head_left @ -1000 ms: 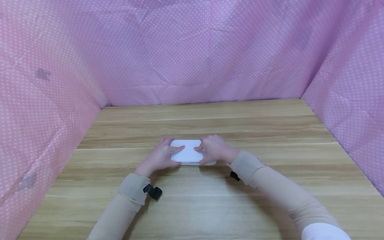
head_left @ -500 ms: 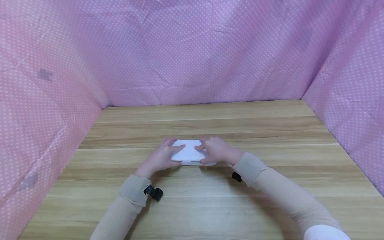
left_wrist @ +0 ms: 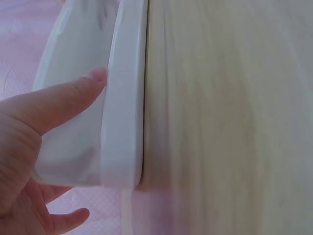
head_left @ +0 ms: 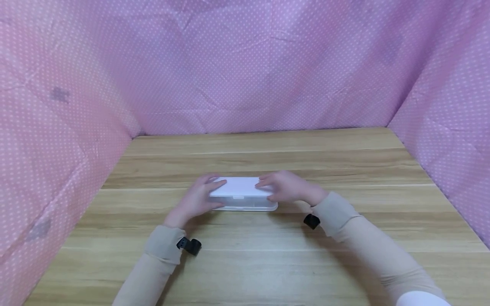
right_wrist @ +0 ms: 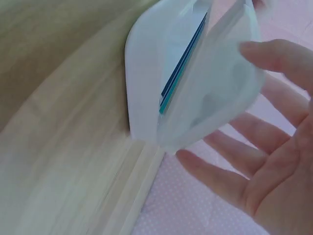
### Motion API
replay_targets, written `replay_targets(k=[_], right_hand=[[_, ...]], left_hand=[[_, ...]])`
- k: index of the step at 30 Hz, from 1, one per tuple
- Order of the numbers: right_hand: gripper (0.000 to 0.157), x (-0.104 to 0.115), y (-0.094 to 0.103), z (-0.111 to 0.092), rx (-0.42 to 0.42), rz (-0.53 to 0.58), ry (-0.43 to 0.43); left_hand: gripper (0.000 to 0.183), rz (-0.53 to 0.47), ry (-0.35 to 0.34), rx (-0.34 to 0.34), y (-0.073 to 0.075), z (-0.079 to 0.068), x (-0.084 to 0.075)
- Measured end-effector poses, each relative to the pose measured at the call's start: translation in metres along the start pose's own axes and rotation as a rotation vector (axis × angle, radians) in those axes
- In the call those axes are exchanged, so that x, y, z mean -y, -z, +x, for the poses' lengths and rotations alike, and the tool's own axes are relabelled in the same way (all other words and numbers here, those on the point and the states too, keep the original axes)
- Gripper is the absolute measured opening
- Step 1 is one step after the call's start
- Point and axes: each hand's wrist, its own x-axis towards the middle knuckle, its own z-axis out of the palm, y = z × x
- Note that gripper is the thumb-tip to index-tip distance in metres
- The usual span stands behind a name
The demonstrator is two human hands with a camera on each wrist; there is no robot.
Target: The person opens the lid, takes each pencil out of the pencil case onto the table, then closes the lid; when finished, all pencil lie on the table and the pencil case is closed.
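A white, partly translucent plastic box lies on the table between both hands. Its lid stands tilted away from the base, and thin blue and teal strips show in the gap; what they are I cannot tell. At the left end, my left hand holds the box, thumb on the side near the seam and index finger on the top. My right hand has its fingers curved round the lid at the right end. Fingers behind the box are partly hidden.
The box stands on a wood-grain table. Pink dotted cloth hangs behind the table and along both sides. Dark wrist cameras are strapped at the sleeves.
The front of the lid has risen, uncovering more of the box's front side. The right hand has moved outward to the right, and the left hand slightly to the left.
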Motion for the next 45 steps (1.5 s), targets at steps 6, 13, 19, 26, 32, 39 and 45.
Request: replay_targets(k=[6, 13, 19, 26, 32, 39, 45], right_hand=[[0.034, -0.006, 0.004, -0.003, -0.037, 0.077, 0.015], [0.033, -0.014, 0.007, -0.003, -0.095, 0.222, -0.112], [0.036, -0.024, 0.007, 0.003, -0.204, 0.342, -0.280], [0.039, -0.040, 0.005, 0.013, -0.351, 0.503, -0.367], [0.040, -0.054, 0.002, 0.020, -0.407, 0.500, -0.363], [0.049, -0.065, -0.003, 0.027, -0.359, 0.458, -0.455], [0.062, -0.071, -0.008, 0.033, -0.280, 0.519, -0.528]], left_hand=[[0.087, 0.028, 0.044, -0.010, 0.006, -0.003, -0.002], [0.110, 0.149, 0.076, -0.004, 0.009, -0.002, -0.008], [0.116, 0.162, 0.125, -0.003, 0.008, -0.003, -0.011], [0.118, 0.116, 0.194, 0.039, 0.007, -0.004, -0.009], [0.115, 0.028, 0.276, 0.081, 0.006, -0.004, -0.003], [0.106, -0.036, 0.356, 0.166, 0.006, -0.005, 0.000], [0.100, -0.071, 0.374, 0.200, 0.005, -0.007, 0.003]])
